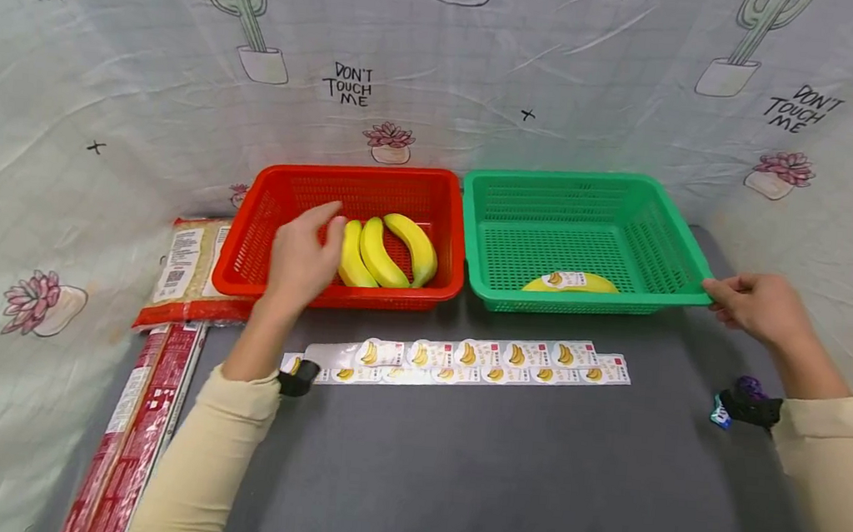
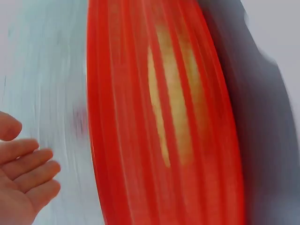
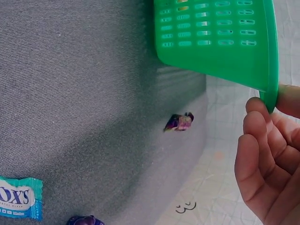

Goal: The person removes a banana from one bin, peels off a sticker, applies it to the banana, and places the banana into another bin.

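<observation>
My left hand (image 1: 303, 256) hovers over the left part of a red basket (image 1: 394, 299), thumb and fingers apart with nothing between them. Beside it in that basket lie three yellow bananas (image 1: 376, 255). In the left wrist view, the left hand's fingers (image 2: 35, 173) are loosely bent and hold nothing; the basket there is blurred. My right hand (image 1: 765, 309) pinches the front right rim corner of a green basket (image 1: 567, 200) between thumb and fingers, as the right wrist view also shows. One banana (image 1: 600, 285) bearing a white label (image 1: 565, 279) lies inside it, near the front wall.
Strips of banana labels (image 1: 494, 361) lie on the grey tabletop (image 1: 500, 472) before the baskets. At left are a bag of grain (image 1: 189, 268) and long red packages (image 1: 147, 419). A blue-wrapped sweet (image 3: 21, 198) and purple wrapped pieces (image 3: 179, 123) sit near the right arm.
</observation>
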A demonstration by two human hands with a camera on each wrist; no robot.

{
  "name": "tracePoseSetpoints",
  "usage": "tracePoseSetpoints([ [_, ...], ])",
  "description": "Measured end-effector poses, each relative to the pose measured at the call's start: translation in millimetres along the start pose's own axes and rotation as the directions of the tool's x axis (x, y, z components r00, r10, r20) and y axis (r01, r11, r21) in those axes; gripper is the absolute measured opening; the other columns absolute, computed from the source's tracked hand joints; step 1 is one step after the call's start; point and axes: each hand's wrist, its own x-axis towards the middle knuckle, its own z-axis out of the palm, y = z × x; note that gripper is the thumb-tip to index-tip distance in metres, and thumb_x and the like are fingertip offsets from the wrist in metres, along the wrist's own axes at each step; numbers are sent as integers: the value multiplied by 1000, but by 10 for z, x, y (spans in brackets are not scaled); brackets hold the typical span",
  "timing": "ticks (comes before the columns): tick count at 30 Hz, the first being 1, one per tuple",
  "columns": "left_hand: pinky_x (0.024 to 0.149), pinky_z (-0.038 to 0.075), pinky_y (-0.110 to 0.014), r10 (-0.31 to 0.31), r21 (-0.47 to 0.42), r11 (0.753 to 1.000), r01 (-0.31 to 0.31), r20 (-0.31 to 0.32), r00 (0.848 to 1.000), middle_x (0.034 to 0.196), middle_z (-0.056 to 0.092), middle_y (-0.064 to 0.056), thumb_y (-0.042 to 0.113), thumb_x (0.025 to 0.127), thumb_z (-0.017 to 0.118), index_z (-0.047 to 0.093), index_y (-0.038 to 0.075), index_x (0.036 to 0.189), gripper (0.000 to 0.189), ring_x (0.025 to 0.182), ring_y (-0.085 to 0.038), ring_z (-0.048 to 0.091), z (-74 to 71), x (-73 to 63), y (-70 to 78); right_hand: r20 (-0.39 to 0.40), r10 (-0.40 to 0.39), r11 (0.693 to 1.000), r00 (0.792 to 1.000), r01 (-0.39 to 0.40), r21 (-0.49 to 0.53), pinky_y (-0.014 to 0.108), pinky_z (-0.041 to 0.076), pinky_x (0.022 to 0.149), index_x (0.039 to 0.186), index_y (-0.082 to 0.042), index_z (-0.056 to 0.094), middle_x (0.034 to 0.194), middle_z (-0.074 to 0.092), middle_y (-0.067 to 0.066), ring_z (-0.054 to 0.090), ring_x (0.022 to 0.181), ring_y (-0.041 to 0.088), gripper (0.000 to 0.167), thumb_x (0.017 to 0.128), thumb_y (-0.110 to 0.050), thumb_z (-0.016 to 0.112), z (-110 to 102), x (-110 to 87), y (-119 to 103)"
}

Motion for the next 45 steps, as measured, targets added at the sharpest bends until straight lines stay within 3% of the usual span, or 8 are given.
tracePoseSetpoints([
  [4, 114, 41, -54, -139, 77, 985, 153, -158, 977, 142, 60, -23, 17, 102, 51, 58, -1, 141, 43, 133, -43, 55, -487, -221, -542, -7, 3, 1000, 1000, -3, -5, 22, 55, 58, 115, 20, 61, 70, 66, -14, 60, 61, -4, 61, 106, -39, 49, 6, -7, -1],
  [8, 114, 38, -57, -373, 59, 923, 381, -119, 920, 149, 53, -24, 23, 102, 47, 49, 4, 150, 51, 137, -45, 51, -720, -442, -909, -8, 18, 1000, 1000, -18, -9, 21, 54, 58, 118, 20, 59, 70, 66, -15, 59, 60, -5, 62, 106, -40, 49, 3, -8, -1],
  [13, 89, 55, -21, -594, -107, 801, 590, -16, 804, 150, 55, -15, 35, 105, 48, 50, 11, 151, 52, 116, -22, 69, -749, -592, -1077, 1, 33, 999, 999, -33, -11, 20, 54, 58, 118, 22, 58, 70, 65, -15, 59, 61, -5, 63, 107, -39, 48, -3, -11, -24],
  [19, 66, 54, -11, -701, -496, 616, 611, 8, 713, 116, 67, -3, 24, 100, 65, 59, 6, 143, 47, 62, 2, 66, -695, -563, -1102, 10, 51, 999, 999, -51, -6, 21, 54, 58, 119, 21, 58, 68, 64, -17, 61, 61, -3, 66, 106, -43, 48, -8, -8, -19],
  [21, 63, 54, -11, -713, -564, 577, 592, 6, 701, 103, 65, 4, 18, 98, 67, 60, 3, 140, 45, 60, 0, 64, -686, -550, -1098, 10, 53, 999, 999, -53, -9, 21, 55, 58, 119, 21, 59, 68, 64, -18, 61, 61, -3, 66, 106, -43, 48, -11, -9, -15],
  [29, 65, 54, -11, -721, -501, 607, 617, -21, 692, 102, 62, 6, 21, 99, 66, 64, 6, 138, 42, 63, -1, 62, -684, -563, -1108, 15, 27, 999, 1000, -27, -25, 21, 55, 57, 117, 22, 59, 69, 67, -15, 61, 60, -3, 64, 106, -41, 48, -27, -1, -17],
  [37, 66, 54, -12, -694, -454, 656, 603, -50, 718, 96, 61, 9, 21, 100, 65, 64, 6, 137, 40, 62, 1, 61, -678, -575, -1107, -32, 60, 993, 998, -63, -102, 25, 51, 56, 116, 19, 60, 71, 69, -1, 58, 59, 0, 66, 106, -45, 46, -3, -14, -42],
  [45, 67, 55, -12, -690, -443, 667, 599, -64, 721, 104, 64, 2, 21, 100, 65, 65, 6, 136, 39, 63, 1, 61, -666, -569, -1113, -144, 51, 970, 988, -83, -228, 52, 49, 68, 126, 17, 52, 115, 58, 41, 59, 91, 49, 60, 107, -39, 45, 58, -23, -123],
])
